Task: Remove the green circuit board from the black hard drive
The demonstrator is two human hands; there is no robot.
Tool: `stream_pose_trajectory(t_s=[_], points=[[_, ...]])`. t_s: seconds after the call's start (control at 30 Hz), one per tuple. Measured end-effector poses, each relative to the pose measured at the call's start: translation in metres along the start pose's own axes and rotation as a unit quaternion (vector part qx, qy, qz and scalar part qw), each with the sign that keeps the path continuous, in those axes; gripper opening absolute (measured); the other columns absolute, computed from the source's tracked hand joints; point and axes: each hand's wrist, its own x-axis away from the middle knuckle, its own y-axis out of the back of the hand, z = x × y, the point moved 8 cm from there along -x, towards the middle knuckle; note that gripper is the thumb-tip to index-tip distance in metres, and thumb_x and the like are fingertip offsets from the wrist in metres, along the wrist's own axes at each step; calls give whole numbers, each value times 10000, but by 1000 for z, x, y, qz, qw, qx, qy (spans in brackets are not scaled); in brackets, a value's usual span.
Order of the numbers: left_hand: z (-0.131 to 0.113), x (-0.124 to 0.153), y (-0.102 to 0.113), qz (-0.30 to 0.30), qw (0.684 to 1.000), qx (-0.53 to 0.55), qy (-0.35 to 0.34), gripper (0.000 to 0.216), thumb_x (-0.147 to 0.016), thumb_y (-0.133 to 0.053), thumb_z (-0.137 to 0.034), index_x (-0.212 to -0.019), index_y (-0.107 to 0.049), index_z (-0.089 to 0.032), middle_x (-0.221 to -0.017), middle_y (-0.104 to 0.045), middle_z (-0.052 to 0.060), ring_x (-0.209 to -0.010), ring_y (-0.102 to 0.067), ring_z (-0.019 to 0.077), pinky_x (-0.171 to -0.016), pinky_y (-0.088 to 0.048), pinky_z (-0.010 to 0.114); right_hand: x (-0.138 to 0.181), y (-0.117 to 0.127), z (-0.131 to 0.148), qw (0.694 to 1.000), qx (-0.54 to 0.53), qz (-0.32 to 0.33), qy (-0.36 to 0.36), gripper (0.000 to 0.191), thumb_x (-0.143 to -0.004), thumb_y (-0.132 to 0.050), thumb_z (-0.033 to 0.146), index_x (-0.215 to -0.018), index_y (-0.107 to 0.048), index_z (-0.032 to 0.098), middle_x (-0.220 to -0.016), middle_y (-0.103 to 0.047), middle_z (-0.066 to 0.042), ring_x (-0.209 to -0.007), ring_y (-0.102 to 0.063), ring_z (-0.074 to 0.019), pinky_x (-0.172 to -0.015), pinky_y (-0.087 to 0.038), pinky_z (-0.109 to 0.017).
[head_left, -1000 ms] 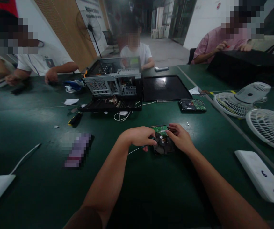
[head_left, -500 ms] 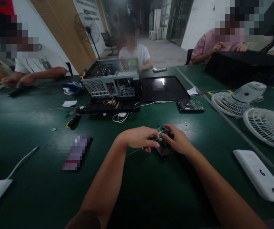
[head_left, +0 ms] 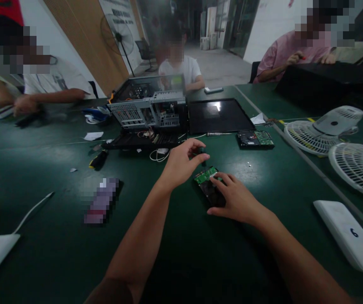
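In the head view, a hard drive (head_left: 207, 179) lies on the green table, its green circuit board facing up. My right hand (head_left: 237, 196) grips it from the right, fingers on the board and thumb along the near edge. Above the drive's far edge, my left hand (head_left: 186, 162) pinches a dark-handled screwdriver (head_left: 203, 153) between thumb and fingers. The screwdriver stands roughly upright, its shaft pointing down at the board. Whether its tip sits in a screw is too small to tell.
Beyond my hands stands an opened computer case (head_left: 146, 112) beside its black side panel (head_left: 221, 116). A second hard drive (head_left: 255, 139), a yellow-black screwdriver (head_left: 98, 160), a phone (head_left: 102, 200), white fans (head_left: 310, 135) and a white power bank (head_left: 349, 232) lie around. Several people sit across the table.
My left hand has moved up and away from me, swinging the screwdriver from lying sideways to upright over the drive. My right hand has shifted slightly, uncovering more of the circuit board.
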Motion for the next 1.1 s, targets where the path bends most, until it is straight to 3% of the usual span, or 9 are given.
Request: stream_pose_trajectory(t_s=[0.33,1.1], points=[[12,-1,-10,12,998,-53,-8,224,-881,-723,-214,-1100,-680,-227,-1033,-730,30,-922,-685,181,-882,-573,357,-5,-3,-8,999,-16,12,30,842,-781,-725,426,-1547,-451,210,-1574,-417,-161,-1476,-346,-403,-1179,-345,-576],[9,0,-11,18,997,-74,-21,208,-896,-706,-221,-1103,-688,-222,-1047,-724,36,-936,-674,189,-892,-568,360,-6,-6,-8,999,-27,2,44,821,-823,-711,446,-1564,-422,242,-1572,-395,-161,-1455,-361,-391,-1148,-377,-578]])
